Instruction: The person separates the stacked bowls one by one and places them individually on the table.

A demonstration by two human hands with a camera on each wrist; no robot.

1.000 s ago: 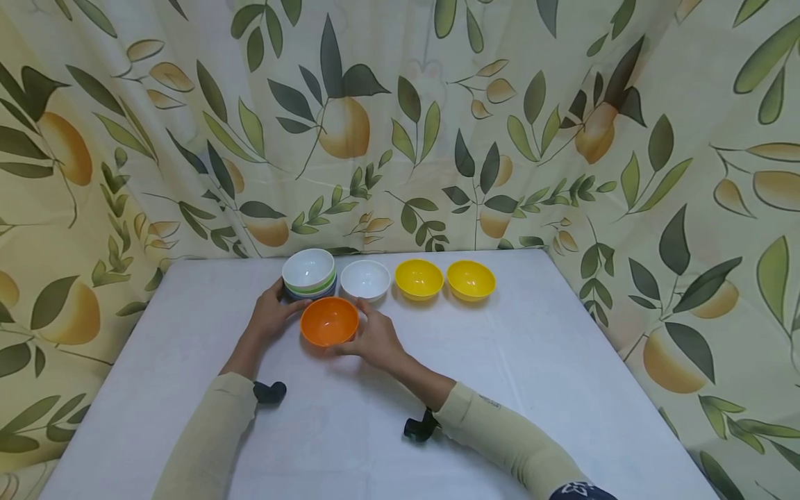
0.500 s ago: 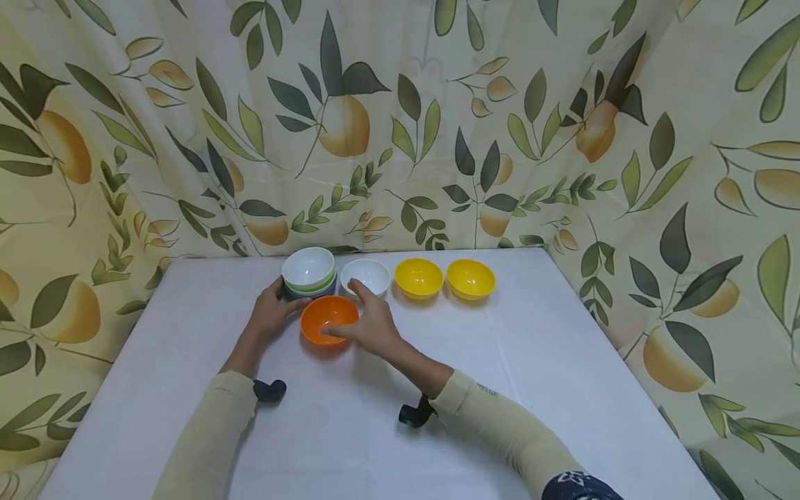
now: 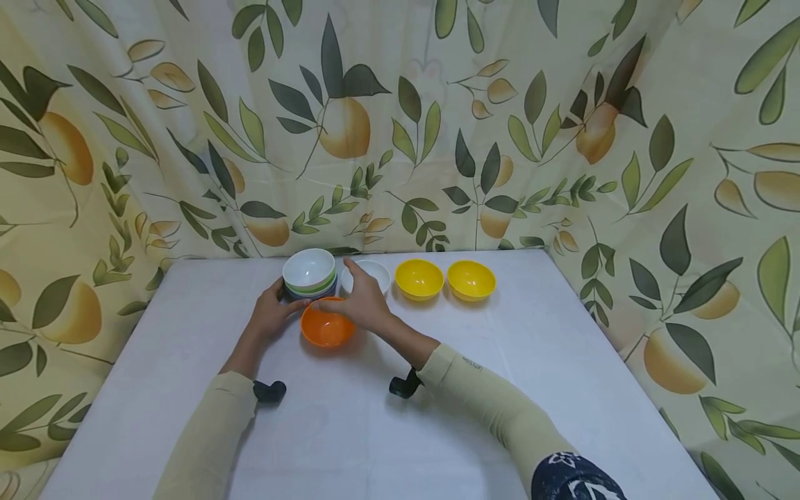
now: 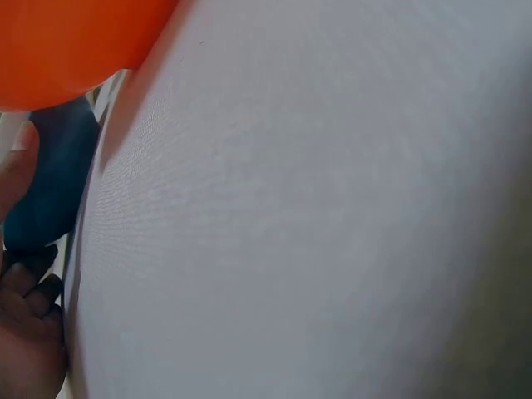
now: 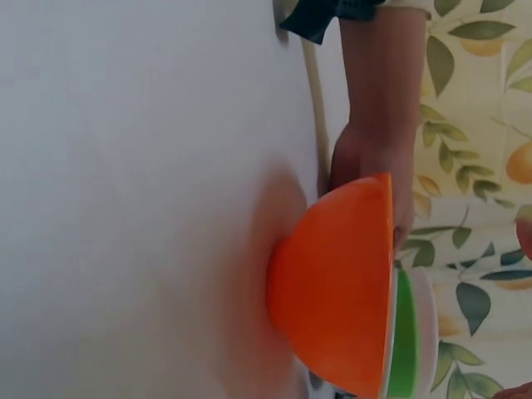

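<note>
In the head view, a stack at the back left of the table has a white bowl [image 3: 309, 268] on top, a green bowl [image 5: 405, 332] under it and a blue bowl [image 4: 60, 179] at the bottom. My left hand [image 3: 270, 314] holds the blue bowl from the left and front, thumb and fingers round its side. An orange bowl [image 3: 328, 329] stands just in front of the stack. Above its right rim hovers my right hand [image 3: 367, 304], thumb and fingers spread, holding nothing. Behind that hand, a second white bowl [image 3: 380, 276] is partly hidden.
Two yellow bowls, the left one [image 3: 419, 280] and the right one [image 3: 471, 280], continue the row along the table's back edge. The white-covered table [image 3: 337, 437] meets a leaf-and-fruit patterned curtain [image 3: 412, 125] behind.
My right hand has let go of the orange bowl and moved up and left over it toward the stack. My left hand and all the bowls have stayed in place.
</note>
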